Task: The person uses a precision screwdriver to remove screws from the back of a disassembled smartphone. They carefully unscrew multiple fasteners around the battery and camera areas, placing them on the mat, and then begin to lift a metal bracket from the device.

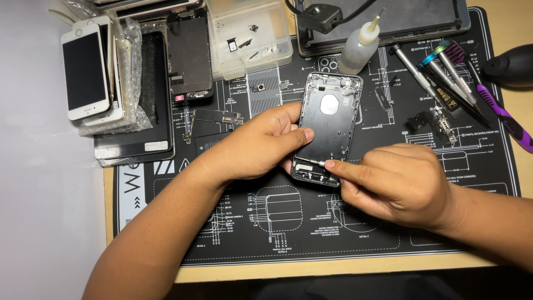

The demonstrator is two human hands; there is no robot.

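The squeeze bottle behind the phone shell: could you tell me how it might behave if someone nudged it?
The squeeze bottle stands upright, tall on a narrow base, so a sideways nudge would probably tip it. Its round body would then likely roll across the mat. The translucent plastic looks soft, so it may well give under a grip, and liquid could escape at the thin nozzle.

The phone housing (327, 125) is black inside, with a pale grey round patch near its top — the screwdriver (311, 161) tip on it is silver. The work mat (311, 222) beneath is black, patterned with fine white line diagrams. The squeeze bottle (358, 49) is cloudy white, the parts box (250, 36) clear — one loose tool (494, 108) has a purple handle. The stacked phone (84, 72) is white-framed with a dark screen.
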